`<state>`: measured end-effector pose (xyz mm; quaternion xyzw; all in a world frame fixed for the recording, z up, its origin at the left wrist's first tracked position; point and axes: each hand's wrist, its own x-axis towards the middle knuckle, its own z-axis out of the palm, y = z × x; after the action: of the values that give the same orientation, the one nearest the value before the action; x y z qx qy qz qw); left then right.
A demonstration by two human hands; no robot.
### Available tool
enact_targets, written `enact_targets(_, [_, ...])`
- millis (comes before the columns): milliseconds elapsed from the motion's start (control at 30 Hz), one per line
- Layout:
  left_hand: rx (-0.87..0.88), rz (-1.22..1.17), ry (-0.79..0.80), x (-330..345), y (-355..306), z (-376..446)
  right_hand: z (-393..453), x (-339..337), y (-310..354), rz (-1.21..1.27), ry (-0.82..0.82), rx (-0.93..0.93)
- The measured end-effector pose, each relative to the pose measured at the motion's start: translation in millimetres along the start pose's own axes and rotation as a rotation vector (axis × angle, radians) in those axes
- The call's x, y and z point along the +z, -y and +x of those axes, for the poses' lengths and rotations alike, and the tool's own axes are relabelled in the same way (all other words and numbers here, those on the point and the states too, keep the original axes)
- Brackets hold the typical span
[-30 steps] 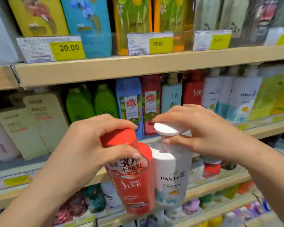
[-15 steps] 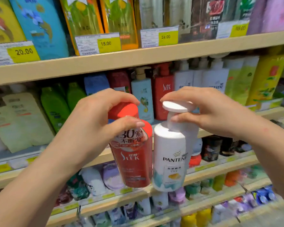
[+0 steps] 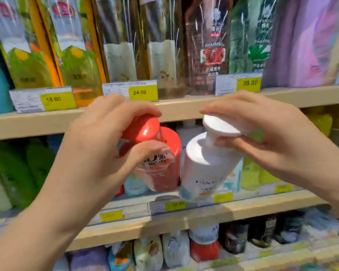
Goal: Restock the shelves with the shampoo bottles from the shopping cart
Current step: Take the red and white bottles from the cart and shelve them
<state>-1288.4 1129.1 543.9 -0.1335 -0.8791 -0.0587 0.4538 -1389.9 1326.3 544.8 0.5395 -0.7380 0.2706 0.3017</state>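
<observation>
- The left hand (image 3: 98, 153) grips the red bottle (image 3: 160, 169) by its top: fingers curl over the red cap and the thumb presses the front below it. Judged reason: gripping at the top leaves the base free to be set down first.
- The right hand (image 3: 270, 141) pinches the white pump bottle (image 3: 205, 169) at the neck, fingers above the pump head and thumb beneath it. The bottle is tilted, base leaning away toward the shelf.
- The two bottles are held side by side, just beside or touching each other; which cannot be told because of blur.
- Both hang in front of the middle shelf (image 3: 243, 208), above its front edge and not yet resting on it.
- Behind them stand similar red and white bottles, so this row is judged the intended slot.
- Farther up, the upper shelf (image 3: 184, 110) carries yellow price tags (image 3: 143, 92) and taller bottles.
</observation>
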Motion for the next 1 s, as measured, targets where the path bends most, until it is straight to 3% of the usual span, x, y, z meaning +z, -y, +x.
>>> enact_targets(333, [-0.068,0.123,0.027,49.9,-9.7,-0.2,-20.8,41.8,-42.4,-0.035,-0.084,-0.041])
enact_targets(567, [-0.147,-0.064,0.073,69.2,6.1,-1.0,-16.8,60.9,-61.0,0.093,-0.004,0.084])
enact_targets(833, [-0.371,-0.315,-0.043,103.5,38.9,-7.9,-8.6,82.6,-75.8,0.392,-0.236,0.398])
enact_targets(1000, [-0.484,-0.482,-0.173,118.3,52.5,-4.3,-7.7,101.9,-75.4,0.499,-0.231,0.447])
